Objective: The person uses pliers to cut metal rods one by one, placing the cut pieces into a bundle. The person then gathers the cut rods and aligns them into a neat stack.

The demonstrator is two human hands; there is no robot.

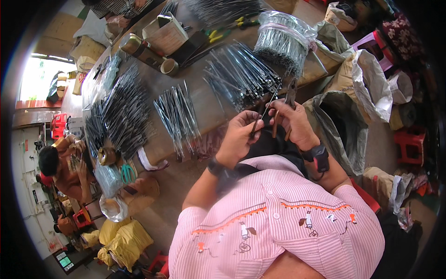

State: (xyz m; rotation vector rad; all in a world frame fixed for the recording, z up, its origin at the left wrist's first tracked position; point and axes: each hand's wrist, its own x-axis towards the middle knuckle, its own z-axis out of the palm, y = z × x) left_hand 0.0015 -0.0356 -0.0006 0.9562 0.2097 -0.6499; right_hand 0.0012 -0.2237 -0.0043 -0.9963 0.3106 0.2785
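Note:
In front of my chest, both hands are raised at the near edge of the table. My right hand (298, 124) is closed round a pair of pliers (291, 93) with brown handles, its dark jaws pointing up and away. Pinched in the fingers of my left hand (240, 130) is a thin metal rod (265, 111), which slants up toward the right hand. Whether the pliers touch the rod, I cannot tell. Just beyond lies a loose pile of thin metal rods (241, 74), and a smaller pile (179, 116) is further left.
Dark rods (125, 109) are heaped at the left. A plastic-wrapped rod bundle (283, 42) stands far right, near yellow-handled pliers (218, 35), a white box (165, 35) and a flask (139, 49). An open sack (339, 125) stands right of my hands. Another person (69, 167) sits left.

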